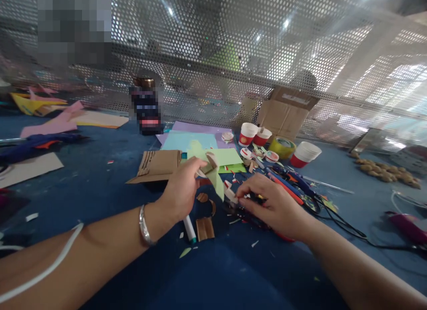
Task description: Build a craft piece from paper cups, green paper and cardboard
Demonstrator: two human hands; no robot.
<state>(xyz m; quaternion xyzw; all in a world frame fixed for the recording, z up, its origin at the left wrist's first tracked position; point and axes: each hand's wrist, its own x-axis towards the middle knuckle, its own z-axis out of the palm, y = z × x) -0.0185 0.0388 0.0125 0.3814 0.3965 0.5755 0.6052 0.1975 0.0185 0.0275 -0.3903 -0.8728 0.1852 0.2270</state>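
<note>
Blue table (pixel 100 185) is carrying my scraps; left hand (pixel 182 190) is pinching the green paper cutout (pixel 213 170) raised for working, right hand (pixel 273 205), beside it, is closing on a dark tool (pixel 247 207).

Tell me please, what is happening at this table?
A person sits at a blue table covered with craft scraps. The left hand holds up a light green paper piece. The right hand rests low on the table over pens and scissors. Paper cups, tape and cardboard lie behind.
</note>
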